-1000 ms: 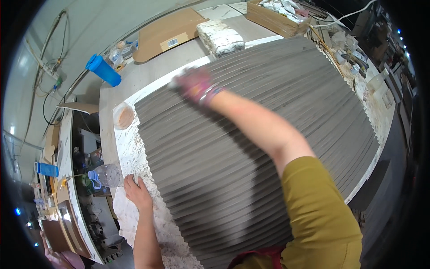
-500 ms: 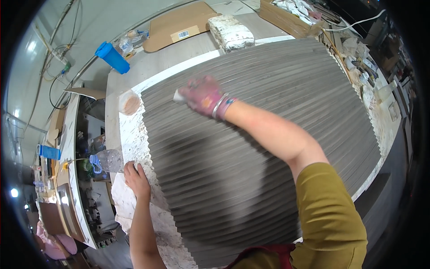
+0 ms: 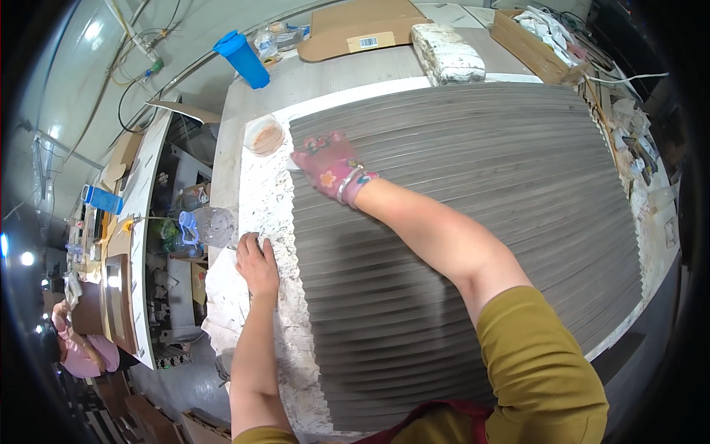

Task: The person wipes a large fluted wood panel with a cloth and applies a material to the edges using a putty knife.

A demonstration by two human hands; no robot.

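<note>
A large grey panel (image 3: 458,192) with wood-like grain and parallel ridges lies flat before me. Over its far left corner is my right hand (image 3: 329,163), in a pink flowered glove, closed on a small white piece (image 3: 293,162). Most of that piece is hidden under the fingers, so I cannot tell whether it is cloth or paper. My left hand (image 3: 258,264) is bare and lies open, fingers extended, on the white paint-flecked board (image 3: 268,200) that shows past the panel's left edge.
A clear tub (image 3: 264,135) with brownish contents stands by the panel's far left corner. Behind are a blue jug (image 3: 242,61), flat cardboard (image 3: 359,26), a white-smeared block (image 3: 447,55) and a box of rags (image 3: 532,44). A person in pink (image 3: 85,348) is at the far left.
My right hand has slid across the panel to its left edge with the white piece. The whole view has shifted, moving the scene rightward; my left hand stays on the white board.
</note>
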